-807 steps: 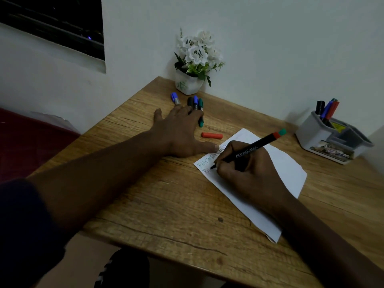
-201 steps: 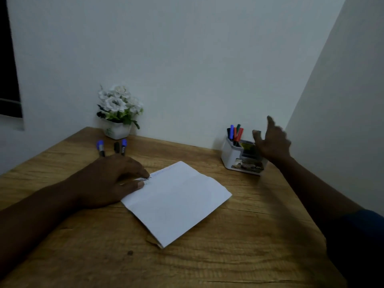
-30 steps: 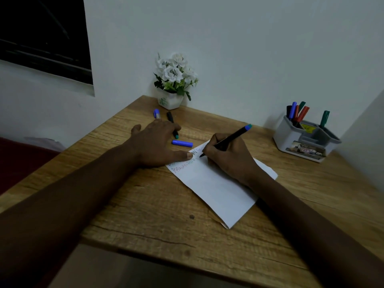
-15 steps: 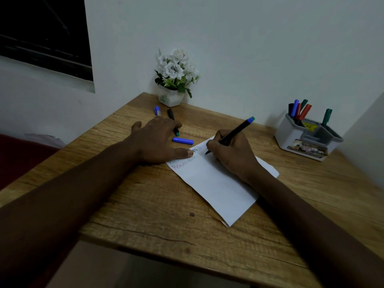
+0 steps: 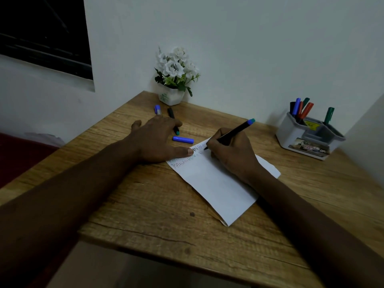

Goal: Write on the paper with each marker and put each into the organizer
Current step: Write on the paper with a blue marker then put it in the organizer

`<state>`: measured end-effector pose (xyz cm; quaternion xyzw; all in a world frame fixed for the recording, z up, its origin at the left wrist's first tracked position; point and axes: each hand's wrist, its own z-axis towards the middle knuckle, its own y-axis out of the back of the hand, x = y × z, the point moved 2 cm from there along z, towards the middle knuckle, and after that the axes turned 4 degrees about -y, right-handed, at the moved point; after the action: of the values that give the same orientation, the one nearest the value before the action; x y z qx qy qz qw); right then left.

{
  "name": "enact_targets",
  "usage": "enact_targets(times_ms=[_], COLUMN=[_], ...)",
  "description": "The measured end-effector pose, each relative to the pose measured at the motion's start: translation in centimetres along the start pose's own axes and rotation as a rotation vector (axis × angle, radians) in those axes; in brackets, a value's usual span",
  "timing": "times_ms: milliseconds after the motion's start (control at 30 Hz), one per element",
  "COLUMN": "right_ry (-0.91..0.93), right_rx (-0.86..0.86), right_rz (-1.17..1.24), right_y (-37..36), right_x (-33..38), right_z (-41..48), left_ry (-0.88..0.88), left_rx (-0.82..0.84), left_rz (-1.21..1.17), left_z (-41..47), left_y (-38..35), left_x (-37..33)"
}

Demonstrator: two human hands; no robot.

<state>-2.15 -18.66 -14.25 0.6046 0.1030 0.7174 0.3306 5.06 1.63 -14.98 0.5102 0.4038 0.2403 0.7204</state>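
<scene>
While the left hand [image 5: 158,140] pins creased paper [image 5: 220,183], the right hand [image 5: 230,152] grips a slim black marker [image 5: 234,130].

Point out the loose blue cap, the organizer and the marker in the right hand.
loose blue cap [image 5: 182,139], head view, middle of the cap lying on the desk
organizer [image 5: 291,136], head view, white front-left wall
marker [image 5: 236,130], head view, black barrel above the right hand's fingers
</scene>
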Motion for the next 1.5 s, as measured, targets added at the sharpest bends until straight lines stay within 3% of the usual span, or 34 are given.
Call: enact_targets(times_ms=[367,667,1067,1500], right_ry=[-0.064,0.002,-0.002,-0.089], right_rx=[-0.083,0.007,-0.064,-0.14], right_rz=[0.021,-0.008,-0.073,0.013], right_y=[0.2,0.35,0.3,0.53], right_x=[0.15,0.09,-0.06,-0.34], right_z=[0.13,0.11,0.34,0.46], left_ry=[0.004,0.018,0.022,0.019], left_rx=[0.014,0.023,0.026,0.03], left_rz=[0.002,0.006,-0.006,-0.001], left_z=[0.17,0.15,0.16,0.12], left_y=[0.02,0.13,0.08,0.14], left_x=[0.04,-0.08,0.02,-0.2])
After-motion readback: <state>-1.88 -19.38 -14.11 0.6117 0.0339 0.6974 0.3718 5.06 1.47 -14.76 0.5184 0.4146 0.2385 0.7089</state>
